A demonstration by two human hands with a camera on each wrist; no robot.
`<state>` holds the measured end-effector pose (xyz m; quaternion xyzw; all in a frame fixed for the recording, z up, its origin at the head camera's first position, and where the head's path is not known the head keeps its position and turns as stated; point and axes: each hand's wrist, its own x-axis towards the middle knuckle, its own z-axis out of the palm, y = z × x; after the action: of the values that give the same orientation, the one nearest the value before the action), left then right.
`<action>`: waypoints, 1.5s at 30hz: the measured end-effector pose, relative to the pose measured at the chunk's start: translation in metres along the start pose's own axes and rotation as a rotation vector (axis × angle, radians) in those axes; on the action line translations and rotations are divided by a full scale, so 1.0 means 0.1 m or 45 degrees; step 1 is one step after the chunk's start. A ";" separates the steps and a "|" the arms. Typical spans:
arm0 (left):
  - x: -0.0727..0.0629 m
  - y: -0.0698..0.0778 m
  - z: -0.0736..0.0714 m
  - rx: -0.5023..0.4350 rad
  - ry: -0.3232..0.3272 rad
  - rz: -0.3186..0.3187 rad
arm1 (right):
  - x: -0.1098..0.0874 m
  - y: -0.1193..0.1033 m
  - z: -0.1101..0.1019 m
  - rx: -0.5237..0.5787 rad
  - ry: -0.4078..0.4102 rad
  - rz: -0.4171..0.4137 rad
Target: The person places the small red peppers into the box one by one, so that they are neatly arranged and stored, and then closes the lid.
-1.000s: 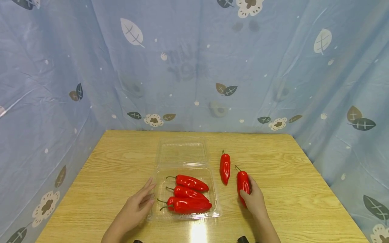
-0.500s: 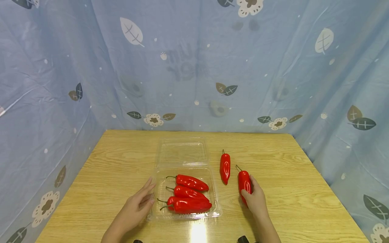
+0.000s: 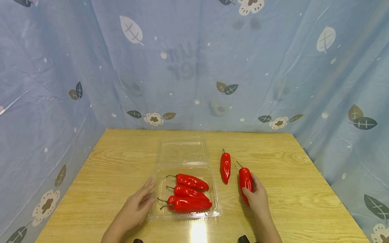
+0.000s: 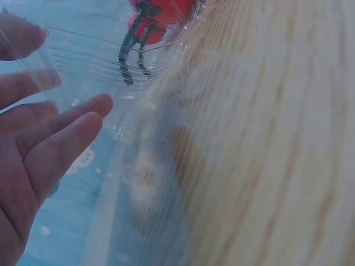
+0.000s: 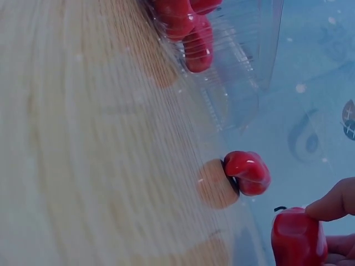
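Red pepper (image 3: 245, 182) gripped in the right hand (image 3: 257, 197) — right of the open clear clamshell (image 3: 182, 152), apparently at the lifting step.
Next seems to call for a steady grip, clear of the loose pepper (image 3: 225, 167). Left hand (image 3: 135, 206), fingers loosely spread, is at the clamshell's left edge — contact unclear. Since a second ago, the held pepper has edged rightward and up the head view.

The left hand (image 3: 136, 206) and right hand (image 3: 257, 199) were bare, with slim, tapering fingers and rounded tips. The left forearm (image 3: 114, 231) and right forearm (image 3: 268, 226) were bare too. A black rounded end (image 3: 137, 241) showed near the left one, a stubby black cylinder (image 3: 243, 239) near the right.
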<state>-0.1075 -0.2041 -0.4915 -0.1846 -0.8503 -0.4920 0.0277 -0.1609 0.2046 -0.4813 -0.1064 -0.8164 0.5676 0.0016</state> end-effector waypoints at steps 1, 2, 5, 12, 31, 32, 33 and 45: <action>0.00 0.00 0.00 0.002 -0.001 0.006 | 0.00 -0.01 0.00 0.018 -0.003 -0.001; 0.00 0.00 0.00 0.000 0.001 0.006 | 0.01 -0.02 -0.01 0.037 -0.007 -0.004; 0.01 0.00 -0.01 0.003 0.007 -0.006 | 0.01 -0.05 -0.01 0.081 -0.011 -0.019; 0.01 0.00 -0.01 0.007 0.015 -0.018 | -0.01 -0.17 -0.05 0.131 -0.042 -0.023; 0.00 0.00 0.00 0.008 -0.002 -0.005 | -0.03 -0.26 -0.07 0.270 -0.280 -0.267; 0.00 0.00 -0.01 0.008 -0.003 -0.004 | -0.03 -0.27 -0.06 0.256 -0.290 -0.267; 0.00 0.00 -0.01 0.008 -0.003 -0.001 | -0.02 -0.29 -0.05 0.240 -0.300 -0.272; 0.01 -0.01 -0.01 0.016 -0.006 0.025 | 0.11 -0.47 0.23 0.282 -0.538 -0.420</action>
<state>-0.1083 -0.2051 -0.4913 -0.1938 -0.8517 -0.4859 0.0319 -0.1822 0.1690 -0.4471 0.1491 -0.7380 0.6550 -0.0646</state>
